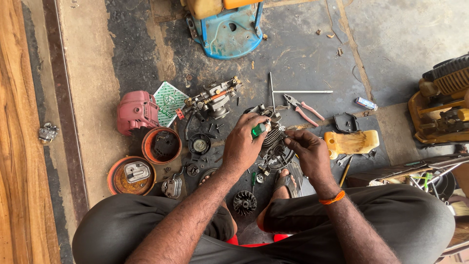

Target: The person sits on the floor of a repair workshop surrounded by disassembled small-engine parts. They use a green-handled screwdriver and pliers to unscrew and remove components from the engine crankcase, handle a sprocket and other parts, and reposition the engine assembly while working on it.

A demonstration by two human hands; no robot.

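Note:
My left hand [243, 145] grips a green-handled screwdriver [259, 129], held over a small grey engine block [274, 146] on the floor between my feet. My right hand [309, 150], with an orange band at the wrist, pinches something small at the engine's right side; what it is cannot be made out. The engine's finned cylinder shows between the two hands. My sandalled foot [286, 181] rests just below the engine.
Around it lie a red engine cover [137, 111], two orange round housings [131, 175], a carburettor assembly [211, 99], a black flywheel [244, 202], red-handled pliers [305, 110], a T-shaped wrench [272, 90], a yellow tank [351, 142] and a blue frame [227, 32]. A yellow machine [439, 105] stands right.

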